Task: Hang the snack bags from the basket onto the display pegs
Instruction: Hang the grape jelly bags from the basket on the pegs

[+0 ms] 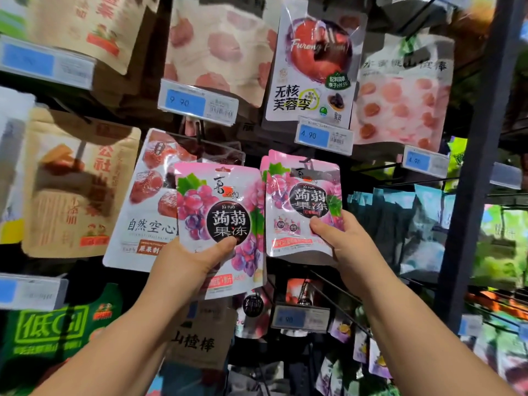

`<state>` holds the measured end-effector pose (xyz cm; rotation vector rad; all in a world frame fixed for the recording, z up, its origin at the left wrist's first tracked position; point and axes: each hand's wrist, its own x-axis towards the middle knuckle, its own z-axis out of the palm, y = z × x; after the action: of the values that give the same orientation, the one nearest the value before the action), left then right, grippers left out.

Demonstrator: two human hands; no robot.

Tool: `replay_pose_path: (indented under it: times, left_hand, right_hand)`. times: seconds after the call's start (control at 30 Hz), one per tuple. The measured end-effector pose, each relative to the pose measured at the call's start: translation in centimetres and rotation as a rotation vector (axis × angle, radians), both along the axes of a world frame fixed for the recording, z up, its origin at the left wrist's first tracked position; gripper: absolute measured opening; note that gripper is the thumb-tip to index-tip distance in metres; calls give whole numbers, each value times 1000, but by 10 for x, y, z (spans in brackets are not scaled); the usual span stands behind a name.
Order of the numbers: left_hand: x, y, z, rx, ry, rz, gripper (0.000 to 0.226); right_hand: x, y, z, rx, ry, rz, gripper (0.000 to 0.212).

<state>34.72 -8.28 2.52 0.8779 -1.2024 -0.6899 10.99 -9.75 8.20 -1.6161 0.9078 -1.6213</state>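
Note:
My left hand (185, 264) grips a pink grape jelly bag (220, 221) by its lower part, thumb across the front, holding it up in front of the rack. My right hand (340, 241) pinches the lower right corner of a second pink grape jelly bag (300, 207). That bag sits at a black display peg (310, 164), with at least one like bag behind it. The basket is out of view.
Snack bags hang all around: a white hawthorn bag (143, 212) left, a plum bag (314, 61) above, teal bags (400, 218) right. Price tags (324, 135) jut out on peg ends. A dark upright post (480, 155) stands right. Bare black pegs (337, 304) stick out below.

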Motion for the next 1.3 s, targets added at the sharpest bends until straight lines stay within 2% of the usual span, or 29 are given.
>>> replay_pose_path:
  times: [0.07,0.27,0.4,0.47,0.57,0.6,0.67,0.73,0.8,0.9,1.0,1.07,1.2,1.3]
  left_hand:
    - [2,-2,-1,4,1,23,21]
    - [10,-6,-7,-15,-9,32,27]
    - [10,-3,-5,-40,13,8,17]
    - [7,-1,-4,-47,29,-13,11]
    - [1,-1,-1,-53,-21,-34,12]
    - [-2,-1,0,-62,-53,-31,15]
    - [-7,-3,3,-63,-86,-33,23]
    - [-12,-3,5,-60,-106,-40,22]
    - [-18,-1,8,-65,-132,-62,17]
    - [-31,2,13,-78,-141,-118,20]
    - [-47,0,18,-89,-168,-151,45]
    - [-55,-2,23,-110,-182,-173,48]
    - [-70,-7,37,-114,-172,-187,22]
    - [-79,-16,43,-108,-158,-197,29]
  right_hand:
    - [-2,-8,0,8,13,-10,22]
    - [-10,-39,-8,73,75,-34,40]
    - [-10,-48,-10,79,118,-82,41]
    - [-10,-47,-12,59,134,-188,51]
    - [-7,-37,-17,-65,208,-512,77]
    - [-4,-29,-17,-127,247,-607,76]
    - [6,-13,-17,-249,320,-707,56]
    - [16,-1,-18,-320,387,-666,33]
    - [22,3,-22,-300,380,-523,22]
    - [29,9,-28,-109,228,-192,38]
    - [28,11,-34,-28,152,22,65]
    - [24,13,-33,-26,78,46,69]
    - [15,14,-26,-62,-57,34,42]
    - [9,10,-21,-84,-93,21,34]
